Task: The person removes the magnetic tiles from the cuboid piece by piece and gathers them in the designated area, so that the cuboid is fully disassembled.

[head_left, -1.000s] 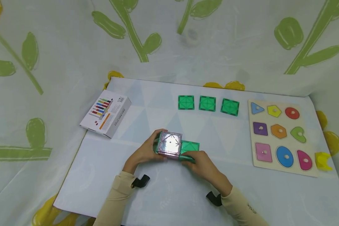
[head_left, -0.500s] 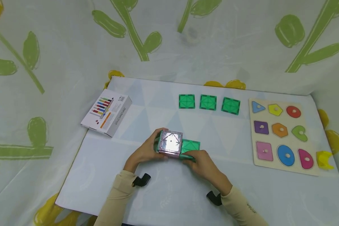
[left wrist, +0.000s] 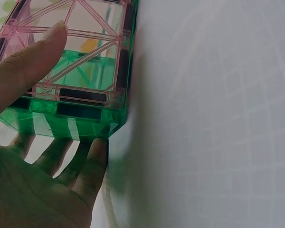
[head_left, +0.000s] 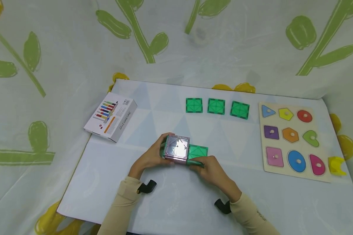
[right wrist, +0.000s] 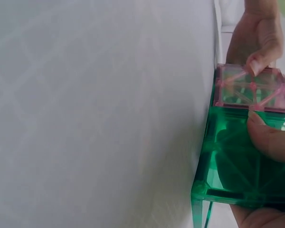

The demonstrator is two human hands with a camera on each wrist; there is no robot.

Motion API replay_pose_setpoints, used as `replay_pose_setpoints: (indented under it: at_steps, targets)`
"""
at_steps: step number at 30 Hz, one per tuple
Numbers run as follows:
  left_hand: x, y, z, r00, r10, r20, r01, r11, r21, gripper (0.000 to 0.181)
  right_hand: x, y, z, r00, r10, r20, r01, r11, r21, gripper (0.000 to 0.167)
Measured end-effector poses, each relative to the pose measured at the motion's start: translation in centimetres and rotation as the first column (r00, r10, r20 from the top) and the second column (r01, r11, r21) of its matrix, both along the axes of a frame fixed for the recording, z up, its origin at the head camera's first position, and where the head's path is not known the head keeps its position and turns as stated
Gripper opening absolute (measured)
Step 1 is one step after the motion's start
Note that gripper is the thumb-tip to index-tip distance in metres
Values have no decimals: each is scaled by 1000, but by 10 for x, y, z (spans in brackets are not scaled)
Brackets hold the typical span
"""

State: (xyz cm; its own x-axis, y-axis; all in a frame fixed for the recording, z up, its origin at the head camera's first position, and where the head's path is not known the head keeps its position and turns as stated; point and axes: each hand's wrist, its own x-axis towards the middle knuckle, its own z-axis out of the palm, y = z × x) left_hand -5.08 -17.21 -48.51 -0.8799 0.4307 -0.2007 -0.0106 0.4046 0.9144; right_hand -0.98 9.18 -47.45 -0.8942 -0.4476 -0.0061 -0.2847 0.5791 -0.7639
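Note:
A box-like block of translucent pink tiles (head_left: pixel 177 147) with green sides stands near the middle of the table. The left hand (head_left: pixel 153 156) grips it from the left; in the left wrist view the thumb lies on a pink face (left wrist: pixel 92 31) and the fingers touch the green side (left wrist: pixel 61 124). Against the block's right side sits a green tile piece (head_left: pixel 198 150). The right hand (head_left: pixel 213 171) pinches its near green tile, thumb on the green face (right wrist: pixel 237 166) in the right wrist view. The fingers behind that tile are partly hidden.
Three green square tiles (head_left: pixel 216 106) lie in a row toward the back. A white box (head_left: pixel 110 117) with an abacus picture is at the back left. On the right are a wooden shape puzzle (head_left: pixel 294 142) and a yellow piece (head_left: pixel 336 166).

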Motion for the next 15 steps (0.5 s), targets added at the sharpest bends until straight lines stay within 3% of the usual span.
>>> replay_pose_setpoints:
  at_steps: [15]
  targets:
    - [1,0,2,1000,8,20,-8,1000,16,110,1,4,0,1000,-15,15,16,997,-80,20]
